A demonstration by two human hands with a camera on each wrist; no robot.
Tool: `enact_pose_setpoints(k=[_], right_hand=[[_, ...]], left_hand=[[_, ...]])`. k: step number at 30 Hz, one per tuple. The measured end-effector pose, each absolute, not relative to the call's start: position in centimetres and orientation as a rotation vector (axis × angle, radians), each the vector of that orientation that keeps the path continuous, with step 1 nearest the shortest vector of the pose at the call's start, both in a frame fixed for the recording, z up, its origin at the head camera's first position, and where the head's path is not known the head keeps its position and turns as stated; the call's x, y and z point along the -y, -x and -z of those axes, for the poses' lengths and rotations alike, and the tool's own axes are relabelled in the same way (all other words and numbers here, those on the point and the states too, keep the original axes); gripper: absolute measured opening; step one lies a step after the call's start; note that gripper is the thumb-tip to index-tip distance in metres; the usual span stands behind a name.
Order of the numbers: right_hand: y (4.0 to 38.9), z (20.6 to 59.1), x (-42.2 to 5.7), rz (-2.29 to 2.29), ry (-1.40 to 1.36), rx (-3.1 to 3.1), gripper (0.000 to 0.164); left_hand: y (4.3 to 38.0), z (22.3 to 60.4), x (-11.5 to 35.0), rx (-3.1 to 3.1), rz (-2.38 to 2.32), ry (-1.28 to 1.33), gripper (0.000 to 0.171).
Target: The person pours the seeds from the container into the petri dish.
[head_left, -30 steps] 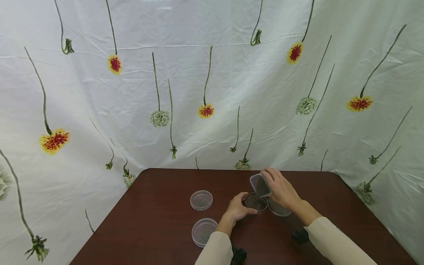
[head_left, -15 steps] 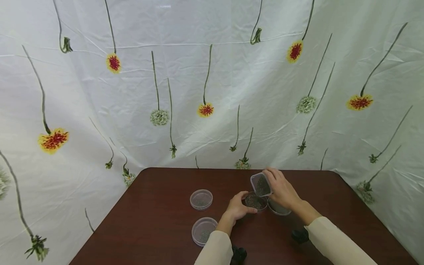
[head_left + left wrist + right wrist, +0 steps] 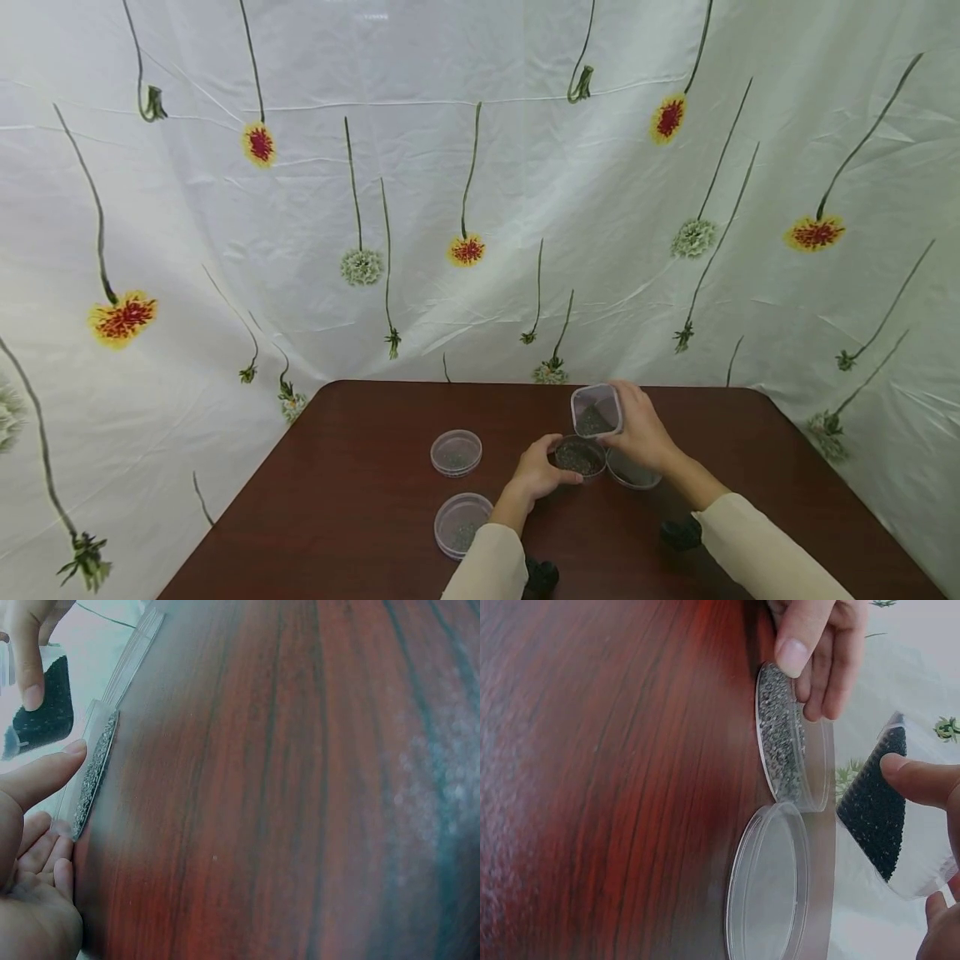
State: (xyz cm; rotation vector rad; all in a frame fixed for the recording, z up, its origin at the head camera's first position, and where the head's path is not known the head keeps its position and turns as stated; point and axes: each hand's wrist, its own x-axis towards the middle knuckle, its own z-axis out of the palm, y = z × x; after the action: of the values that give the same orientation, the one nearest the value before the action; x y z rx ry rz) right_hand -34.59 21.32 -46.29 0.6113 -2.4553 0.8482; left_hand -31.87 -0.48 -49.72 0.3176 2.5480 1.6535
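My left hand [image 3: 538, 471] holds a round clear petri dish [image 3: 579, 458] by its sides, thumb and fingers on opposite edges. Speckled grey-black granules cover the dish's bottom, plain in the right wrist view. Just above it, my right hand [image 3: 639, 429] grips a clear square plastic tub [image 3: 597, 410], thumb against one wall. Dark granules [image 3: 876, 814] lie in the tub's lower part, which is tilted over the dish. No falling stream can be made out. Beside the held dish, touching or nearly so, lies another clear round dish or lid [image 3: 769, 892].
Two more clear petri dishes stand to the left: a far one [image 3: 456, 454] and a near one [image 3: 462, 525] by the left forearm, both with small grey contents. The dark red-brown table [image 3: 360, 500] ends at a white flower-printed cloth [image 3: 420, 183].
The right hand has tipped the tub back and shifted it slightly right, so more of its inside shows toward the head camera. My left hand and its dish stay in place.
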Motion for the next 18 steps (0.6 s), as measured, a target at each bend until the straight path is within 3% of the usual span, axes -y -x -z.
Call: enact_pose_setpoints(k=[18], right_hand=[[34.48, 45.86, -21.09, -1.25, -0.422, 2.515, 0.094]], left_hand=[[31.9, 49.74, 0.49, -2.533, -1.667, -0.324, 0.075]])
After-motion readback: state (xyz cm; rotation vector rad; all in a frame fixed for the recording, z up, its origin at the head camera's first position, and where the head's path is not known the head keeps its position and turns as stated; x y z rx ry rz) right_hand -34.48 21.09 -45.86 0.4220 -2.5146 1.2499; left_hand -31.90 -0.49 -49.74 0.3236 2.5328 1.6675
